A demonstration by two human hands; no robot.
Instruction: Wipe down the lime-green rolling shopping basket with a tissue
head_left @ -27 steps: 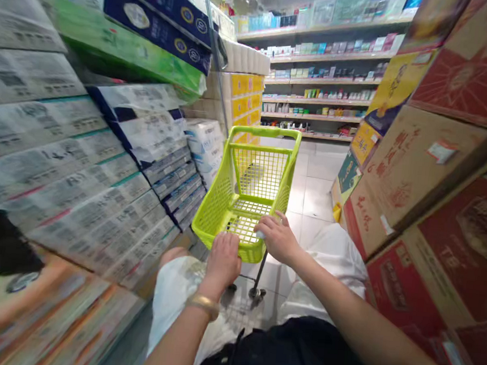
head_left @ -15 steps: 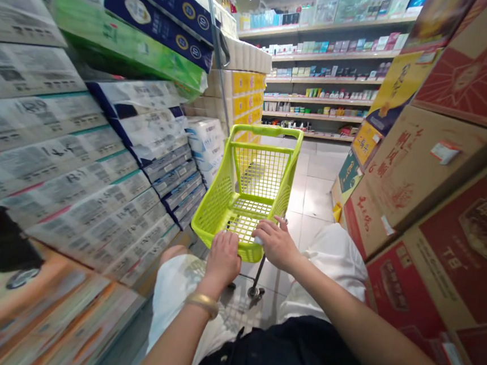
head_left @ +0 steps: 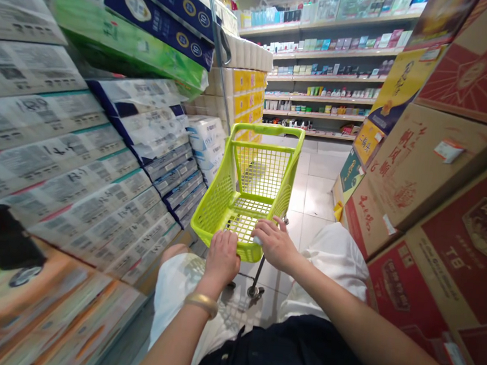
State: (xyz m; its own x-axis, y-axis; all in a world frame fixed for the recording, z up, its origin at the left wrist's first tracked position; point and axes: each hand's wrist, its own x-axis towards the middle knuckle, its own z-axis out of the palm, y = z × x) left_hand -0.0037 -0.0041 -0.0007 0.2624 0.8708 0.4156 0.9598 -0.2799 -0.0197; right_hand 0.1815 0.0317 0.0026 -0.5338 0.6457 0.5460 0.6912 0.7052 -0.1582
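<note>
Trouble may come to the lime-green plastic mesh shopping cart (head_left: pixel 220 197) mid-aisle: with the left hand (head_left: pixel 223 256) clamped on its near rim and the right hand (head_left: pixel 275 243) draped there, clench unclear, a skewed push could clip the white stacked tissue packs (head_left: pixel 172 170) just left of it.

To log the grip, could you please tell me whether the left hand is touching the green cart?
Touching. The head view shows the left hand closed over the near rim of the green cart.
</note>
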